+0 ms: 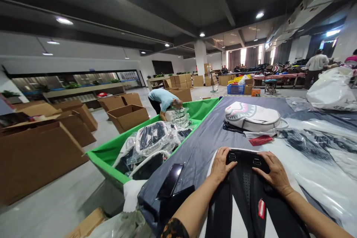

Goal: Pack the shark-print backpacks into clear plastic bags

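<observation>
On grey table sheet | warehouse rm, boxes | L hand, R hand: fingers clamped on backpack

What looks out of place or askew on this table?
A dark phone lies tilted at the near-left corner of the grey table, close to the edge, so it looks precarious. A red tag lies loose beside the white backpack. Nothing looks spilled or damaged.

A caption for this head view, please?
Left hand and right hand hold a black-and-white backpack on a grey table.
</observation>
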Demonstrator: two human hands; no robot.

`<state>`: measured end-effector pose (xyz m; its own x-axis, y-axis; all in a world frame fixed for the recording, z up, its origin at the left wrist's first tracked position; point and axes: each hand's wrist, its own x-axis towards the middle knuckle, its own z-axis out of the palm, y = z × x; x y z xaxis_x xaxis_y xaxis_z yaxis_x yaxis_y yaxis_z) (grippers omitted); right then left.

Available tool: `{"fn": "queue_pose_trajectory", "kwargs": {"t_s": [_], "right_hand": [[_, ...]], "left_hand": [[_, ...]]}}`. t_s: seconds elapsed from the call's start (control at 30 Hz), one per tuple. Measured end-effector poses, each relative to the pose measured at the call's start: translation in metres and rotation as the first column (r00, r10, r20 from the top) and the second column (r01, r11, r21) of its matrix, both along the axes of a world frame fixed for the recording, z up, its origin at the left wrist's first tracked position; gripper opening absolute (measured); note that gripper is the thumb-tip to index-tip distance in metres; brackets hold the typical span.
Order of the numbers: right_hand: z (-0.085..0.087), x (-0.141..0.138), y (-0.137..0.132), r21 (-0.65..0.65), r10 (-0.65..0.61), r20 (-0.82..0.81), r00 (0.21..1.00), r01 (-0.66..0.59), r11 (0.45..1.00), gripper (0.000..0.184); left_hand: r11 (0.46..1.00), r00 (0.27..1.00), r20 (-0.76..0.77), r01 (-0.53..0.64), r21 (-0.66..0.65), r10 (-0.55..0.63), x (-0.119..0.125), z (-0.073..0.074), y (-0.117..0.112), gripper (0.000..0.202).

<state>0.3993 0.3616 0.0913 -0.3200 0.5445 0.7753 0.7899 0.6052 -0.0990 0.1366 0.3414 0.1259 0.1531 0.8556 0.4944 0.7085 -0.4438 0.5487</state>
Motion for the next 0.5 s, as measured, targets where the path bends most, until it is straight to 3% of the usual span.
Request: {"fn": "queue_pose_trajectory", "kwargs": {"t_s": [0.13,0.27,0.33,0.4,0.5], "right_hand": [[-0.012,0.01,-0.044,-0.025,0.028,0.118,0.993,-0.025,0.999,0.045],[-0.016,0.019,-0.076,-0.189,0.061,0.202,0.977,-0.022,0.982,0.044],[-0.013,0.017,-0.07,-0.34,0.051,0.257,0.965,0.041,0.94,0.042],[-0.009,0.011,-0.048,-0.49,0.018,0.355,0.935,0.169,0.855,0.04],[-0.005,-0.003,-0.002,-0.549,-0.036,0.469,0.882,0.323,0.771,0.044]], "left_hand": [[0.991,0.997,-0.065,-0.034,0.126,0.043,-0.005,-0.026,-0.039,0.042],[0.999,0.954,-0.297,0.041,0.025,-0.032,-0.01,-0.031,-0.053,0.031],[0.992,0.912,-0.4,0.054,-0.111,-0.094,-0.007,-0.03,-0.042,0.024],[0.965,0.879,-0.449,0.04,-0.259,-0.158,0.002,-0.029,-0.017,0.024],[0.926,0.866,-0.46,0.009,-0.378,-0.196,0.016,-0.023,0.026,0.028]]}}
